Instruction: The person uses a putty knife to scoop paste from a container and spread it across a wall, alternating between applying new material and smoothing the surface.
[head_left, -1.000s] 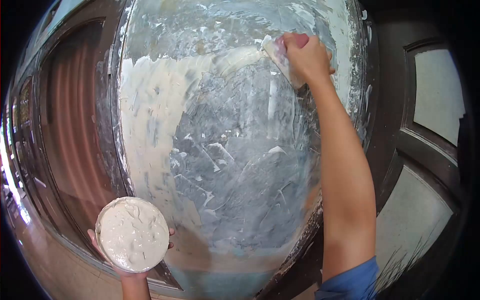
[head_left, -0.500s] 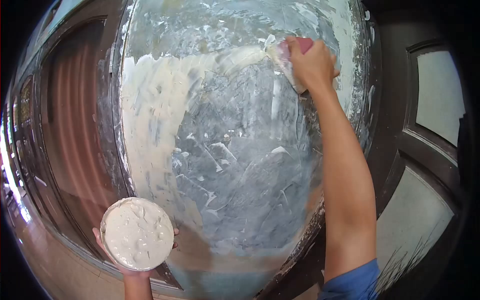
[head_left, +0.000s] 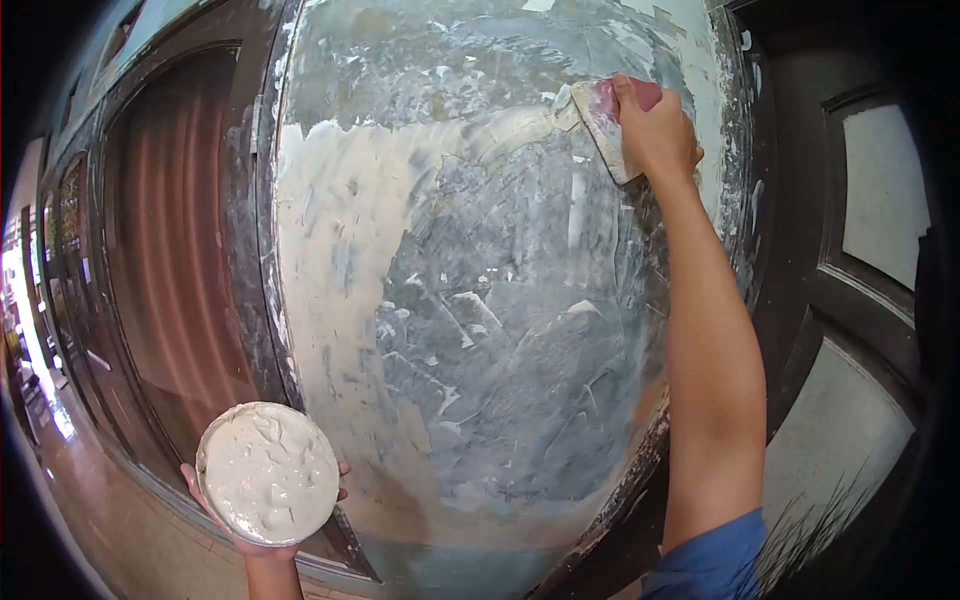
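Note:
My left hand [head_left: 268, 550] holds a round tub of creamy white paste [head_left: 268, 475] from below at the lower left, its fingertips curling round the rim. At the upper right, my right hand [head_left: 657, 130] grips a reddish putty spreader [head_left: 603, 120], with its paste-smeared blade against the wall. The grey wall [head_left: 500, 370] has a cream-coloured layer of paste [head_left: 330, 240] down its left side and in a band across the upper part, which reaches the blade. White smears and ridges mark the grey area.
On the left is a dark wooden frame [head_left: 255, 200] with a reddish-brown curtain [head_left: 170, 240] behind it. A dark door with pale panels [head_left: 885, 190] stands at the right. Tiled floor [head_left: 110, 500] shows at the lower left.
The view has shifted, so the wall appears further right. My right hand and the spreader have moved slightly right in the frame. Both hands keep their hold.

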